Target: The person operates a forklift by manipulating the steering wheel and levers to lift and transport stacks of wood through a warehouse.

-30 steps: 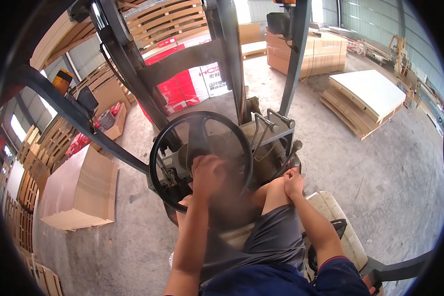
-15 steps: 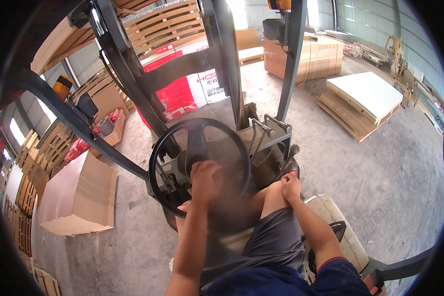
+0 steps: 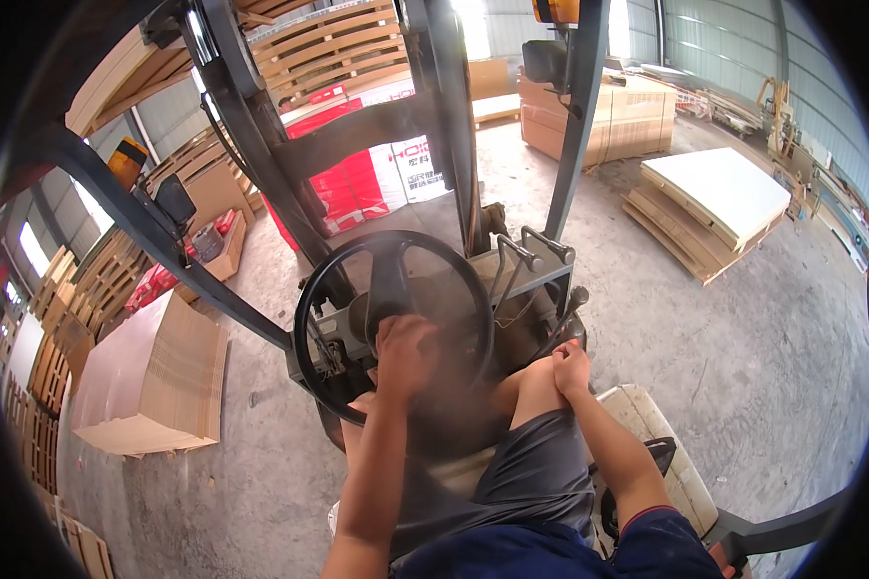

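Observation:
I sit in a forklift with a black steering wheel [image 3: 304,323] in front of me. My left hand [image 3: 406,355] is closed over the wheel's middle, inside the rim; the exact part under its fingers is hidden, and a smear blurs the picture beside it. My right hand [image 3: 571,369] rests on my right knee with its fingers curled in, and what they may hold is hidden. Just beyond it stands a dark-knobbed lever [image 3: 577,295]. Two more control levers [image 3: 531,253] rise from the console right of the wheel.
Ahead, behind the forklift mast [image 3: 442,125], stands a red and white wrapped stack [image 3: 348,188]. A board stack [image 3: 154,386] is on the left. White-topped panels [image 3: 719,193] and a brown bundle [image 3: 599,116] lie to the right. Wooden pallets [image 3: 328,53] are piled at the back.
The front posts, mirrors and levers sit slightly further right in the picture, as the view has shifted a little. Both hands keep their places and shape.

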`<state>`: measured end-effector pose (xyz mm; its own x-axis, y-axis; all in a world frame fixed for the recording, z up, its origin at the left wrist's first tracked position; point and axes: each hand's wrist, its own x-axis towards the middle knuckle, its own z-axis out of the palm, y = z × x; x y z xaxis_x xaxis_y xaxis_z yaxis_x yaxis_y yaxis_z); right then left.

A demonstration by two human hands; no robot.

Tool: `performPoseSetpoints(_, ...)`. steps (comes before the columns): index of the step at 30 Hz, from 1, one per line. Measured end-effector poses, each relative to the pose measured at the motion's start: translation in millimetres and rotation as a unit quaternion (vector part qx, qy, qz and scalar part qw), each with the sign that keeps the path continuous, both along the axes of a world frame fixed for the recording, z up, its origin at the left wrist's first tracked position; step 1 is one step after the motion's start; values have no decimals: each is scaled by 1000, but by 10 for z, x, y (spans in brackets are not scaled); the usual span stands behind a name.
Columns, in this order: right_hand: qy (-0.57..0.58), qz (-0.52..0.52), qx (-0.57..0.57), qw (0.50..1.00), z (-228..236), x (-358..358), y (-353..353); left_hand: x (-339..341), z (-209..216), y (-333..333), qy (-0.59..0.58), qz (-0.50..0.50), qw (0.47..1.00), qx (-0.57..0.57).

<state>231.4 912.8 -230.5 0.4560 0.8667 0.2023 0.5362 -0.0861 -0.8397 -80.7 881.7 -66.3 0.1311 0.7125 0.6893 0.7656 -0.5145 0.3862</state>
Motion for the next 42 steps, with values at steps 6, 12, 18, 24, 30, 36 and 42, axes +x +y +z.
performPoseSetpoints(6,4,-2,-6,1000,10,-7,-7,10,35,-9,4,5,1000,-5)
performPoseSetpoints(12,7,-5,-2,1000,27,-26,-11,-3,18,7,8,9,1000,1)
performPoseSetpoints(18,3,-4,8,1000,-29,-2,18,-14,4,19,18,15,1000,-8)
performPoseSetpoints(24,1,-6,9,1000,-10,-17,12,-31,-32,41,17,23,1000,6)
performPoseSetpoints(30,-8,-7,8,1000,-32,-4,23,-35,-32,51,18,14,1000,20)
performPoseSetpoints(36,-3,-5,17,1000,-69,-3,26,-26,-22,34,16,15,1000,18)
performPoseSetpoints(42,1,-1,15,1000,-91,23,28,13,19,8,17,18,1000,13)
